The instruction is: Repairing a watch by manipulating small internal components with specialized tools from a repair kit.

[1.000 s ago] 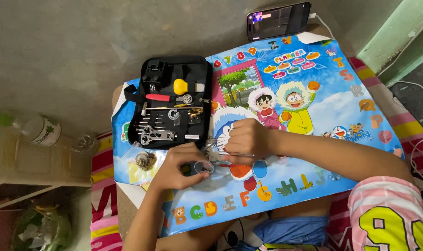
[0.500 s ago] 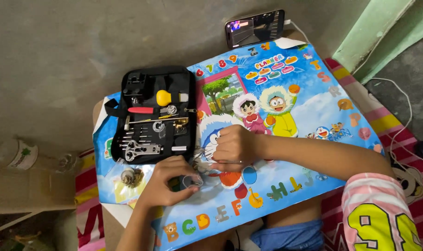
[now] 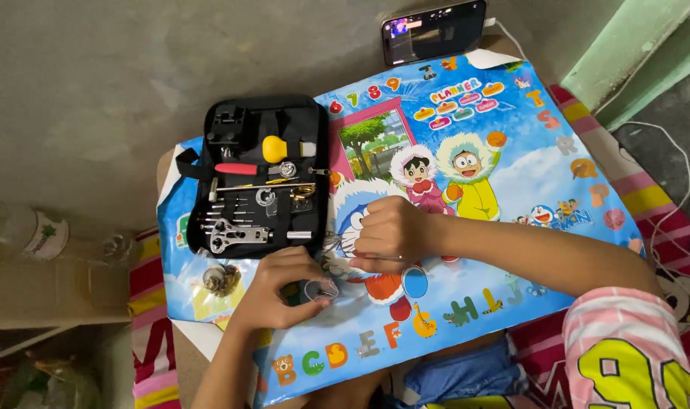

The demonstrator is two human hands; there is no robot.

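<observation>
While your left hand (image 3: 288, 288) pinches a small round clear part (image 3: 320, 290) on the tabletop (image 3: 511, 189), your right hand (image 3: 386, 235) is fisted around a thin tool. Most tools sit in the open black kit (image 3: 258, 174), so the work looks early.

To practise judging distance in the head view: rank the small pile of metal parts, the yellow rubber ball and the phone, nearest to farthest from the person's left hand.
1. Metal parts: just left of the left hand, on the mat.
2. Yellow rubber ball: above, in the black tool case.
3. Phone: far top, beyond the mat's edge.
</observation>
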